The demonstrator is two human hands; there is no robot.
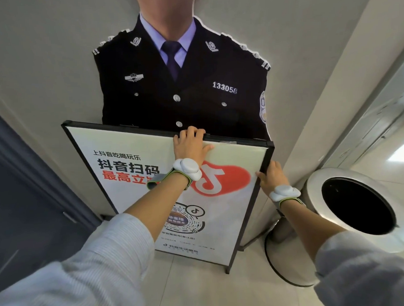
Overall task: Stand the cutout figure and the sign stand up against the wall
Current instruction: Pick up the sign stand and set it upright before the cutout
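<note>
A flat cutout figure [181, 84] in a dark uniform with a blue shirt and tie stands upright against the grey wall [41, 55]. In front of it stands the sign stand [132, 160], a black-framed poster board with Chinese lettering, a red heart logo and a QR code; its feet rest on the floor and it hides the figure's lower half. My left hand [190, 146] grips the top edge of the frame, fingers curled over it. My right hand [271, 175] holds the frame's right side edge near the upper corner.
A white round bin [318, 187] with a black opening stands on the floor at the right, close to the sign's right leg. A dark blue door [24, 195] fills the left. A pale wall corner and a glass partition [380, 122] rise at the right.
</note>
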